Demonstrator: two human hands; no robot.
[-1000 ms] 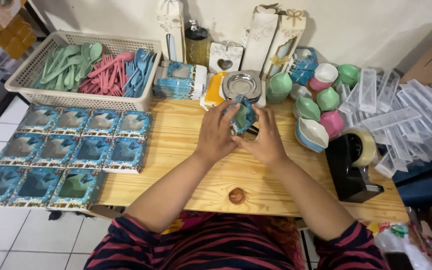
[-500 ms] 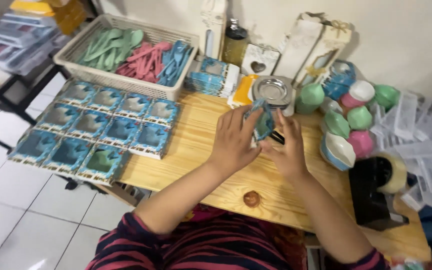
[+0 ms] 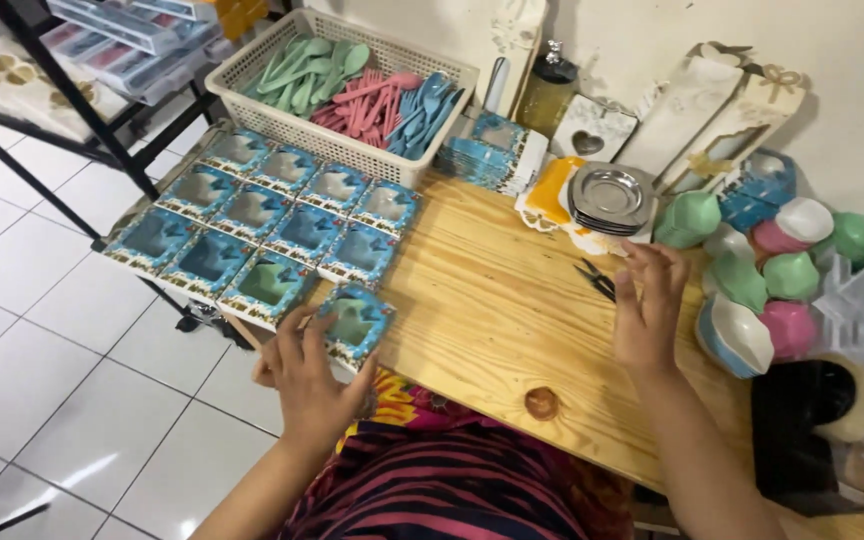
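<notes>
Blue windowed gift box sits at the near edge of our wooden table, just beside the rows of matching boxes. Our left hand has fingers closed on it. Our right hand hovers with fingers spread, holding nothing, near black scissors and stacked metal dishes.

Blue box now at table edge, left hand.

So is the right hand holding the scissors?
No, the right hand hovers open with nothing in it, just above the black scissors lying on the wooden table.
</notes>
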